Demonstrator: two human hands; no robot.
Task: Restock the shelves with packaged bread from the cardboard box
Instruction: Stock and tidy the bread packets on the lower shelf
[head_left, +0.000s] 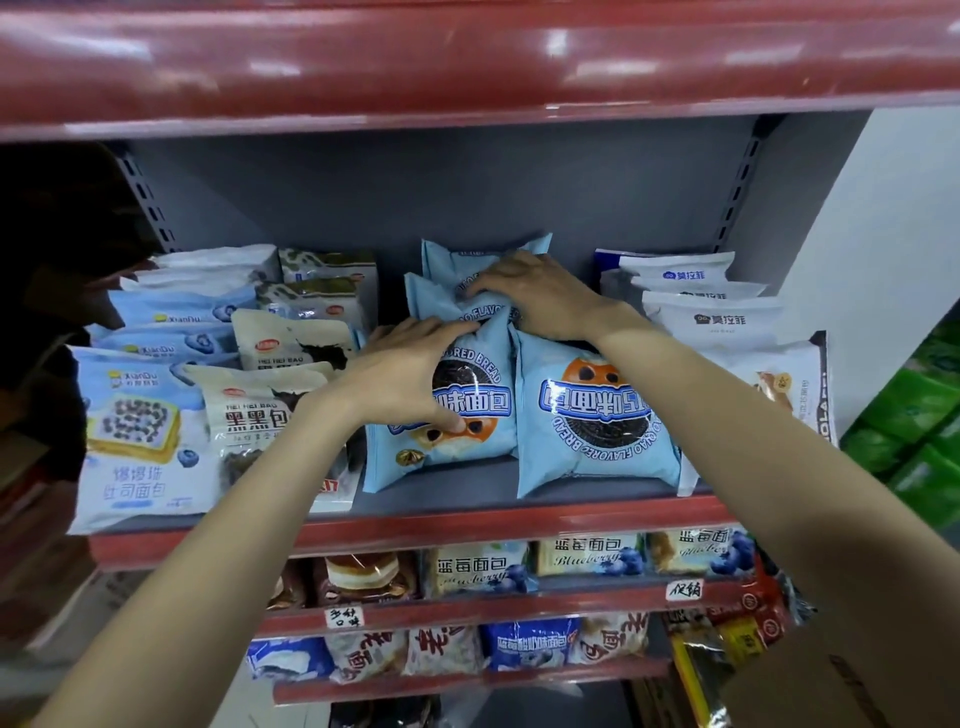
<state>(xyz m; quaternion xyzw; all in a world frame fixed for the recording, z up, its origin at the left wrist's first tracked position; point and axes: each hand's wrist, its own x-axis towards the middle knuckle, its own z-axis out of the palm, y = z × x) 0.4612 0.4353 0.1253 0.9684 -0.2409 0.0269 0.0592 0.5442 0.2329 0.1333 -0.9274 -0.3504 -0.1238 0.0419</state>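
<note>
Both hands (410, 374) on blue bread packs (592, 421).

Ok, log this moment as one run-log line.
stage: arranging blue bread packs on shelf | left hand: on front-left pack | right hand: on rear packs | front-right pack: upside down, untouched

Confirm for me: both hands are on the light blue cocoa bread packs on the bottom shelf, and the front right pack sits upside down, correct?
Not quite. The head view shows the left hand and right hand on the light blue cocoa bread packs on the top stocked shelf, not the bottom one. The front right pack does sit upside down.
</note>
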